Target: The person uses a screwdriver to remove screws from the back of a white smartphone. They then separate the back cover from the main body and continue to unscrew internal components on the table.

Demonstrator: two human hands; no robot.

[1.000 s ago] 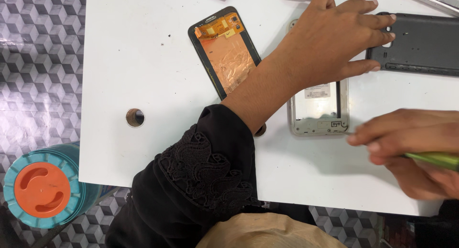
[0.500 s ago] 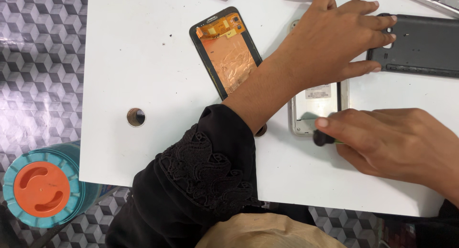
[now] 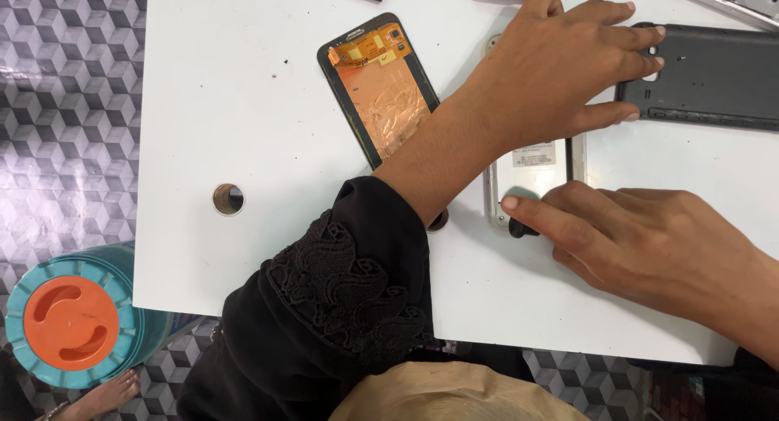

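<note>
I am pressing my left hand (image 3: 560,72) flat, fingers spread, over the phone frame (image 3: 531,173) on the tabletop (image 3: 243,105). My right hand (image 3: 649,242) is touching the frame's lower edge with its forefinger, grip gripping nothing I can see.

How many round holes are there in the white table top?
2 show: one round hole left of the black sleeve, another hole half hidden under the left forearm. The arms may hide more.

Small white rectangular label (image 3: 533,155) on silver phone frame (image 3: 531,178), mid-table, partly under left hand (image 3: 560,72). Detached black-framed phone screen panel (image 3: 381,88), copper foil back up, lies tilted just left of it, on white table (image 3: 243,105).
</note>
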